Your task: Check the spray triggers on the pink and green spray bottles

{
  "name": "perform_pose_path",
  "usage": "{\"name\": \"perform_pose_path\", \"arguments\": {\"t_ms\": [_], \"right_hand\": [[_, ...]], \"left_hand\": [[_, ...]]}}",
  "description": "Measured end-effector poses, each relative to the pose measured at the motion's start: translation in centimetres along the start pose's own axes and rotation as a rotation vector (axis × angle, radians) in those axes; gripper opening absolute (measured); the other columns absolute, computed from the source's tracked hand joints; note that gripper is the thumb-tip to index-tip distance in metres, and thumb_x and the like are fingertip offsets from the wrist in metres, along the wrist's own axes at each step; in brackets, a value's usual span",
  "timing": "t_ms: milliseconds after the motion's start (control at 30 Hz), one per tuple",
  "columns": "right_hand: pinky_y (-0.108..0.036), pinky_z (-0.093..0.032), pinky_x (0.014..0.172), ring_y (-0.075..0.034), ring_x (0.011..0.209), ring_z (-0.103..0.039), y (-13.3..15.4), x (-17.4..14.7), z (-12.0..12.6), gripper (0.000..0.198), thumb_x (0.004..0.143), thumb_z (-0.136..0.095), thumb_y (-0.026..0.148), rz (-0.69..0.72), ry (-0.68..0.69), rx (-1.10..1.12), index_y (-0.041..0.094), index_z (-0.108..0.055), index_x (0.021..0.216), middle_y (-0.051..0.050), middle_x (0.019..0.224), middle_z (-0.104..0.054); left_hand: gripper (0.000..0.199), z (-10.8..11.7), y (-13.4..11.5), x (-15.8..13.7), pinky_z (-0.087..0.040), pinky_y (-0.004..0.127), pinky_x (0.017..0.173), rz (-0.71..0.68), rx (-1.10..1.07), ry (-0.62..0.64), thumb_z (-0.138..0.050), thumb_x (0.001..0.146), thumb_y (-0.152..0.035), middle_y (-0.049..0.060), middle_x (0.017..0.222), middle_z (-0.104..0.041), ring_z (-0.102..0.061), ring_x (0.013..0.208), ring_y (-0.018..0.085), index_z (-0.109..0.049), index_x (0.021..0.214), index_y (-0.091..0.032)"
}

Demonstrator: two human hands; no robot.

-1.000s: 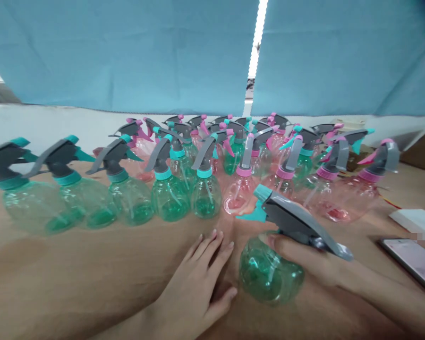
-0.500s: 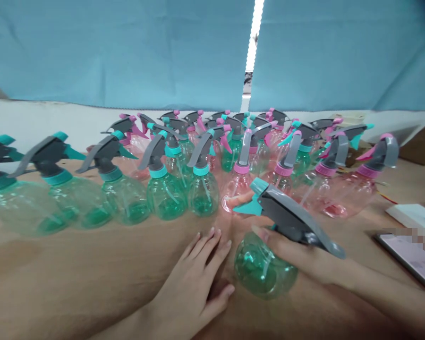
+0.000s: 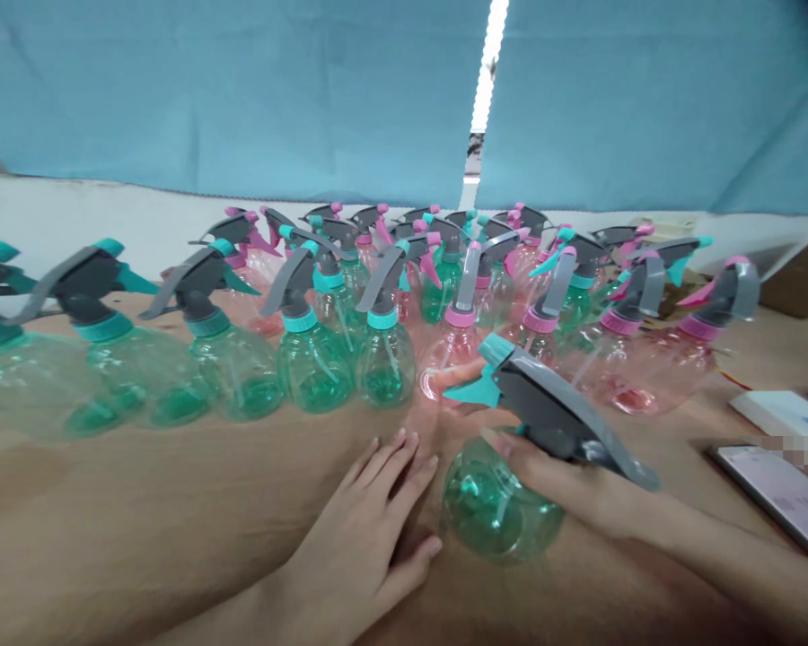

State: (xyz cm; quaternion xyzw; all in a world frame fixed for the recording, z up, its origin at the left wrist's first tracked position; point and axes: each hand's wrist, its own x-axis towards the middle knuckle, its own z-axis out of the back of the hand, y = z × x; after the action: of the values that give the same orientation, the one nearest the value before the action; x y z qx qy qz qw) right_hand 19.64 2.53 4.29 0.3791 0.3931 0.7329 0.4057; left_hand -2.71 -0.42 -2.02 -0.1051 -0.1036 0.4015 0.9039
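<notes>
My right hand (image 3: pixel 566 480) is wrapped round the neck of a green spray bottle (image 3: pixel 495 511). That bottle has a grey trigger head with a teal nozzle and trigger, pointing left and away from me. One finger reaches past the trigger towards a pink bottle behind it. My left hand (image 3: pixel 370 529) lies flat on the wooden table (image 3: pixel 175 529), fingers stretched out, just left of the held bottle and holding nothing. Facing me is a front row of spray bottles, green ones (image 3: pixel 315 368) on the left and pink ones (image 3: pixel 451 350) on the right.
Several more green and pink spray bottles crowd behind the front row. At the right lie a phone (image 3: pixel 781 493) and a white box (image 3: pixel 777 411), with a brown cardboard box (image 3: pixel 801 276) farther back. A blue cloth (image 3: pixel 242 99) hangs behind the table.
The view has shifted very slightly. Both hands and the held spray bottle stay in nearly the same place.
</notes>
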Motion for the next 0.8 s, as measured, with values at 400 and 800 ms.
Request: {"name": "perform_pose_path", "arguments": {"t_ms": [400,800], "right_hand": [[-0.034,-0.058,0.069,-0.019,0.067,-0.066,0.7,0.4,-0.2,0.038,0.079,-0.056,0.021,-0.027,0.054,0.125,0.031,-0.066,0.114,-0.001,0.08,-0.07],[-0.03,-0.055,0.051,-0.016,0.051,-0.06,0.9,0.5,0.1,0.022,0.077,-0.053,0.023,0.013,-0.001,0.064,0.03,-0.072,0.083,-0.001,0.068,-0.068]], "left_hand": [[0.058,0.2,-0.1,0.0,-0.032,0.053,0.113,0.011,0.01,0.028,-0.048,0.095,-0.043,0.013,0.154,-0.035,-0.031,0.142,0.03,-0.035,0.147,-0.018],[0.058,0.5,-0.2,0.1,-0.032,0.054,0.113,0.017,0.011,0.056,-0.046,0.096,-0.042,0.013,0.157,-0.029,-0.028,0.143,0.031,-0.033,0.148,-0.018]]}}
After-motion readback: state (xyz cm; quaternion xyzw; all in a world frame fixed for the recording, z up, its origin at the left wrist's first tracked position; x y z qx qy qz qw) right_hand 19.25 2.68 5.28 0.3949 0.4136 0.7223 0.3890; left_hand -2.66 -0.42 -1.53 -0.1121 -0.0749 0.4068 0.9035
